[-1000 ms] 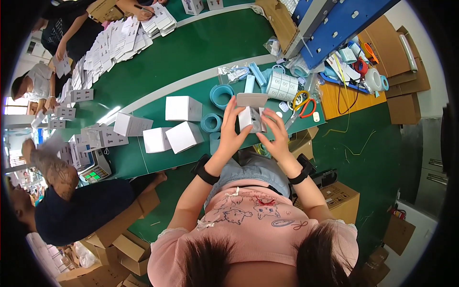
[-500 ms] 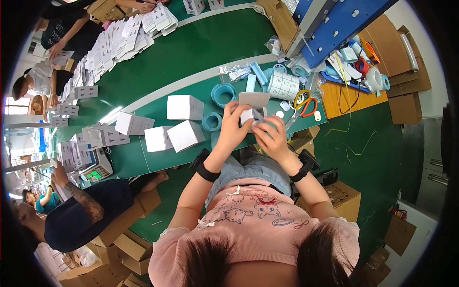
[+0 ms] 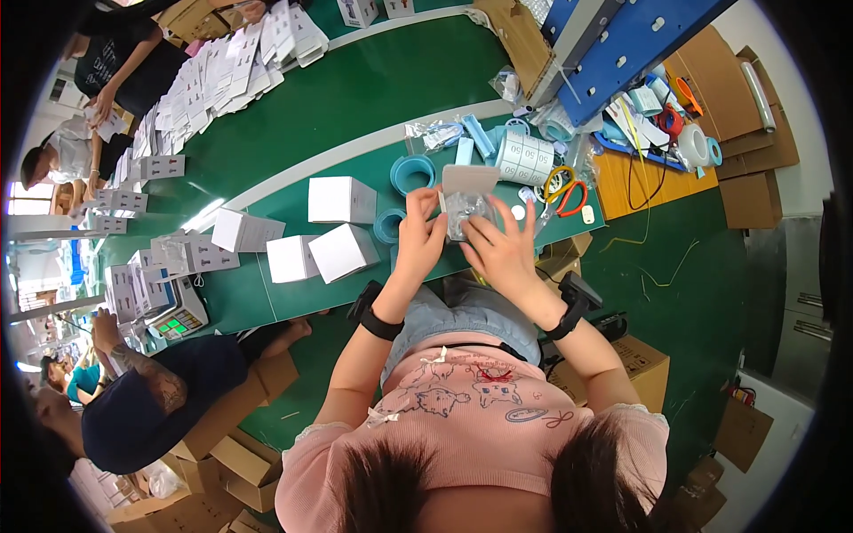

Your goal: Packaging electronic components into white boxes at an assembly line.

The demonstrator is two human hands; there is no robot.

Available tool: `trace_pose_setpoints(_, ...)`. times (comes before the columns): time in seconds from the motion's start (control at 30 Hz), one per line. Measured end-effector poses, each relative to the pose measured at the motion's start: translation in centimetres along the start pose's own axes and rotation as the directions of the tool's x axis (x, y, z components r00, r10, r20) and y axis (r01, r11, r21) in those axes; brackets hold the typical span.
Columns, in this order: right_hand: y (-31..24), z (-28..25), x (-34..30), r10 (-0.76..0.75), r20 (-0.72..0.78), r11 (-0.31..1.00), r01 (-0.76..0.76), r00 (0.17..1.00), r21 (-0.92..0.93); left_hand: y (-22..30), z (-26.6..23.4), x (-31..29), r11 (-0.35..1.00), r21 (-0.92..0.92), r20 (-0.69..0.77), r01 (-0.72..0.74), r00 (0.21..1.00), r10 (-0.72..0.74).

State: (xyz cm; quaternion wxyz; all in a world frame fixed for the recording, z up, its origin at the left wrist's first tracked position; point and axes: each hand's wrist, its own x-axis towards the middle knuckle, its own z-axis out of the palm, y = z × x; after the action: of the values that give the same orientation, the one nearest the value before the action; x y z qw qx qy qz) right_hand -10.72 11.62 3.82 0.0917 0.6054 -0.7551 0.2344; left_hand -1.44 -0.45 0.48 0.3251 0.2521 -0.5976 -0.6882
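A small white cardboard box stands in front of me at the table's near edge, its lid flap (image 3: 471,178) raised on the far side. Crumpled clear plastic wrapping (image 3: 466,208) fills its opening. My left hand (image 3: 421,238) grips the box's left side, thumb and fingers along the wall. Over the right side lies my right hand (image 3: 505,250), fingers spread, some fingertips touching the plastic. What lies under the plastic cannot be made out. Closed white boxes (image 3: 343,200) sit to the left on the green table (image 3: 373,98).
Blue tape rolls (image 3: 413,175) are just beyond my left hand. To the right are a label roll (image 3: 524,158), scissors (image 3: 571,197) and a blue metal rack (image 3: 613,62). At far left, co-workers handle cartons near a scale (image 3: 180,315). Flat printed cartons (image 3: 222,75) are piled at the back.
The plastic in the box opening has come into view. My right hand's fingers have spread, and my left hand has slid from the top to the box's left side.
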Motion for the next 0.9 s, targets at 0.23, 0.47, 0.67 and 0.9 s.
trace_pose_setpoints(0.23, 0.5, 2.4, -1.1, 0.24, -0.182, 0.75, -0.063, 0.954, 0.659, -1.5, 0.8, -1.9, 0.824, 0.502, 0.12, -0.26, 0.965, 0.232)
trace_pose_setpoints(0.47, 0.9, 2.4, -2.4, 0.255, -0.156, 0.797, -0.116, 0.954, 0.593, -2.4, 1.0, -1.9, 0.763, 0.556, 0.139, -0.33, 0.942, 0.305)
trace_pose_setpoints(0.67, 0.7, 3.1, -2.1, 0.135, -0.114, 0.931, -0.086, 0.984, 0.356, -4.4, 1.7, -0.5, 0.889, -0.128, -0.057, -0.441, 0.898, 0.437)
trace_pose_setpoints(0.9, 0.8, 2.8, -2.6, 0.56, -0.097, 0.417, -0.179, 0.823, 0.891, -4.1, -1.6, -0.2, 0.842, 0.212, 0.359, -0.497, 0.841, 0.406)
